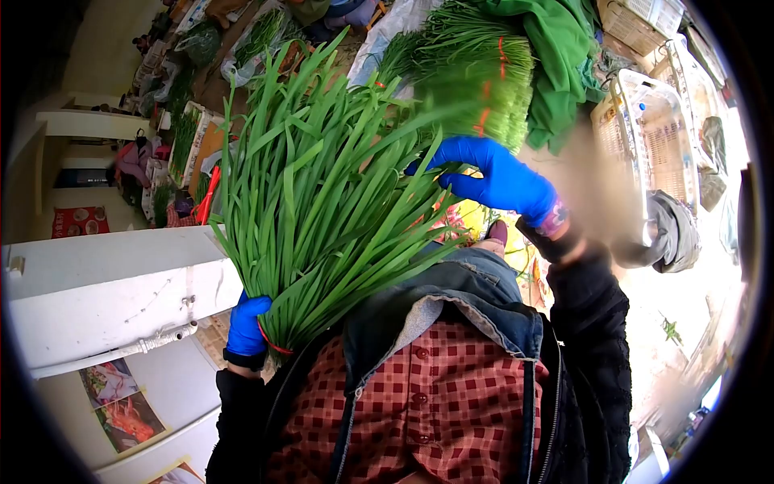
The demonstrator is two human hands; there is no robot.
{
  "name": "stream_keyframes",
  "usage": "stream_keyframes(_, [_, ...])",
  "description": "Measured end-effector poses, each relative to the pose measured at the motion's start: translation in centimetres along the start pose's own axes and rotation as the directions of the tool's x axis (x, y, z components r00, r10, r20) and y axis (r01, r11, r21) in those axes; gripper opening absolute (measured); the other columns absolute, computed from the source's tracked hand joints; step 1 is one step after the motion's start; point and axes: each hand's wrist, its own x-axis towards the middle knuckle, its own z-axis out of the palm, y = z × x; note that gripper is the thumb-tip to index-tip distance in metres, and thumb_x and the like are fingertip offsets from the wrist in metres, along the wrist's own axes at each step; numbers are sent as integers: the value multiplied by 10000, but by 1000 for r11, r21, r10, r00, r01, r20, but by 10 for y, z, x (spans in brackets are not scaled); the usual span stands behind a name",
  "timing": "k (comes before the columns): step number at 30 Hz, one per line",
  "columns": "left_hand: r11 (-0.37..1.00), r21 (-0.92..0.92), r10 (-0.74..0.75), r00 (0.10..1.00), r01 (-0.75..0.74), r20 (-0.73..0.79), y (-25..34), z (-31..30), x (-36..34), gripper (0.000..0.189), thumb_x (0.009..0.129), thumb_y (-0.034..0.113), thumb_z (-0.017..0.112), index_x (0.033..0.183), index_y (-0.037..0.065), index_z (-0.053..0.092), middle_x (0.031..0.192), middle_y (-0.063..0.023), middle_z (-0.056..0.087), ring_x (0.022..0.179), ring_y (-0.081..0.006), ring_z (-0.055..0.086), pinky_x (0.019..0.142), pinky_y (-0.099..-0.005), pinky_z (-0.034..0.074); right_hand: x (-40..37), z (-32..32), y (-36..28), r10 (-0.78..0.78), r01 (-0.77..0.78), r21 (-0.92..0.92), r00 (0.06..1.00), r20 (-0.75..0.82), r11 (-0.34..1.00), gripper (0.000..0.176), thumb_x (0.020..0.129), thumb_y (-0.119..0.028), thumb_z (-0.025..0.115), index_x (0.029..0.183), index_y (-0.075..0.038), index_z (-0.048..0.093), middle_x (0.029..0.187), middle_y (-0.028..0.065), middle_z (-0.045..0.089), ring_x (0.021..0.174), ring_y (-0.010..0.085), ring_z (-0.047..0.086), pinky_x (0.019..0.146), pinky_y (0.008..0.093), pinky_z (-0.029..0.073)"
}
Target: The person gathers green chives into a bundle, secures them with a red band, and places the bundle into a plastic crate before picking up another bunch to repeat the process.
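Observation:
A large bunch of long green leaves [314,185] fans upward in front of my body, tied near its base with a red band. My left hand [248,324], in a blue glove, is wrapped round the tied base. My right hand [492,173], also blue-gloved, is at the right side of the leaves, its thumb and fingers pinched toward a leaf; the fingertips are partly hidden among the leaves. Beyond it lies a pile of green bundles [463,68] with red bands, its near part blurred.
A white ledge [121,278] with a pipe [121,355] runs along the left. Green cloth [556,64] lies beside the pile. White plastic crates [645,137] stand at the right. People [137,165] and more produce are in the background.

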Motion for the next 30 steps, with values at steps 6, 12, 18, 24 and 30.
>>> stream_keyframes(6, [999, -22, -48, 998, 49, 30, -4, -10, 4, 687, 711, 151, 577, 1354, -9, 396, 1236, -184, 553, 1090, -331, 577, 944, -431, 483, 5, 0, -1, -172, 171, -201, 985, 11, 965, 257, 802, -103, 646, 1057, -70, 654, 1013, 139, 647, 913, 274, 626, 806, 358, 503])
stream_keyframes(12, [994, -53, -93, 995, 95, 31, -8, -21, 8, 632, 729, 156, 573, 1325, -4, 440, 1202, -168, 581, 1052, -308, 600, 915, -409, 496, 8, 4, 14, -256, 237, -366, 967, -5, 900, 308, 762, -105, 652, 1070, -90, 651, 1006, 156, 633, 896, 323, 615, 782, 387, 506])
stream_keyframes(18, [998, -19, -67, 998, 67, -6, -6, -9, 7, 447, 776, 150, 532, 1188, -22, 552, 1058, -143, 643, 911, -254, 642, 815, -359, 527, 11, 2, 19, -233, 241, -447, 970, 75, 862, 368, 774, -76, 679, 1135, -67, 612, 1062, 138, 602, 936, 296, 590, 804, 374, 490])
stream_keyframes(24, [996, -1, -86, 995, 86, 41, -5, -10, 9, 437, 810, 105, 525, 1227, -23, 534, 1088, -139, 637, 928, -244, 643, 820, -346, 528, 5, 5, 1, -46, 42, 91, 998, 49, 995, 377, 802, -84, 658, 1176, -59, 614, 1110, 103, 639, 980, 199, 603, 849, 324, 487])
stream_keyframes(30, [994, -3, -113, 993, 113, 26, -3, -6, 8, 429, 809, 104, 525, 1216, -29, 541, 1081, -144, 639, 926, -246, 645, 816, -345, 530, 8, 11, 4, -2, -19, 194, 994, 106, 981, 301, 825, -89, 669, 1117, -23, 639, 1033, 77, 667, 937, 131, 598, 827, 302, 492])
